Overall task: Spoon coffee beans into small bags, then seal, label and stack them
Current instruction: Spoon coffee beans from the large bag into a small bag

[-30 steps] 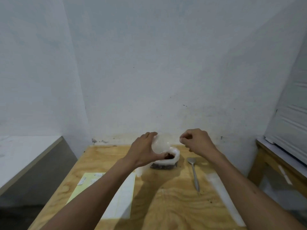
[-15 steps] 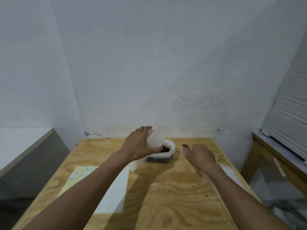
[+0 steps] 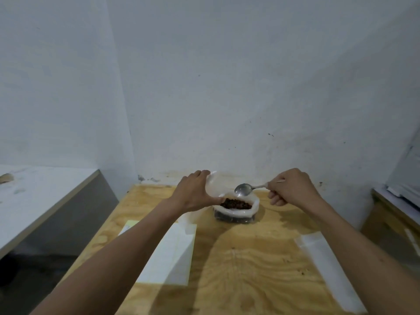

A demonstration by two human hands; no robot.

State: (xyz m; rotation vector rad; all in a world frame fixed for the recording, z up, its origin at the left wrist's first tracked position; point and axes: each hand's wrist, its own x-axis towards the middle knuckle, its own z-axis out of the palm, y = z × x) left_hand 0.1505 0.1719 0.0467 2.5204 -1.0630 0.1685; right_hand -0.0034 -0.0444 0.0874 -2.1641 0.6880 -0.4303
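Right hand (image 3: 293,189), empty a moment ago, now grips the spoon (image 3: 244,189) above the open bag of coffee beans (image 3: 235,204) at the table's (image 3: 238,269) far edge. Left hand (image 3: 193,193) holds a small bag (image 3: 214,185) beside it; scooping can begin.

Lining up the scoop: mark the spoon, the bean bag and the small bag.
spoon (image 3: 243,189), head view, bowl.
bean bag (image 3: 236,212), head view, rolled rim.
small bag (image 3: 216,185), head view, clear side.
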